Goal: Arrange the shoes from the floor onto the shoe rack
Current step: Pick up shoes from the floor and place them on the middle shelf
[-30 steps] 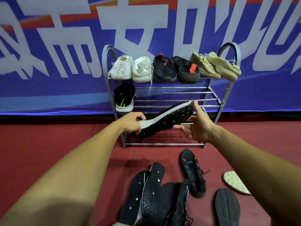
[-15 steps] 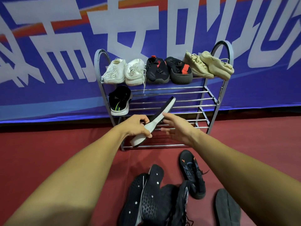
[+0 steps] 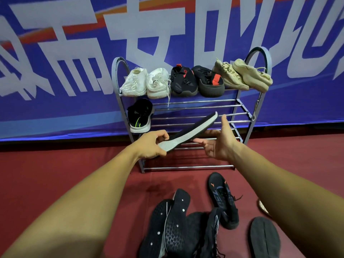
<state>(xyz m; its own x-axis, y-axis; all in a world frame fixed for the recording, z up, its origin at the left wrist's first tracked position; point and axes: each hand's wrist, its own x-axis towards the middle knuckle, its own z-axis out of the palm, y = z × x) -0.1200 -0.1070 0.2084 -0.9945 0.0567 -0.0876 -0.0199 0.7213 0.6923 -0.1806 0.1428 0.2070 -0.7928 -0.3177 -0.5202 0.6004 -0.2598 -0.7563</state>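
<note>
Black shoe (image 3: 193, 130), tilted, held in front of the middle bars of the shoe rack (image 3: 188, 167).
Left hand (image 3: 152, 144) grips its near end at 7 o'clock; right hand (image 3: 219, 144) is open, fingers spread just under its middle, contact unclear. A green-striped shoe (image 3: 140, 115) sits on the second shelf at 10 o'clock; a pile of dark shoes (image 3: 178, 226) lies on the floor at 6 o'clock.

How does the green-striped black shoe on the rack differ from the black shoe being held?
The black shoe with the green stripe rests at the left end of the second shelf of the metal shoe rack; the held black shoe hangs before the rack, gripped by the left hand. The striped shoe shows its opening; the held one shows its sole edge and slants. Both are black with pale soles.
</note>
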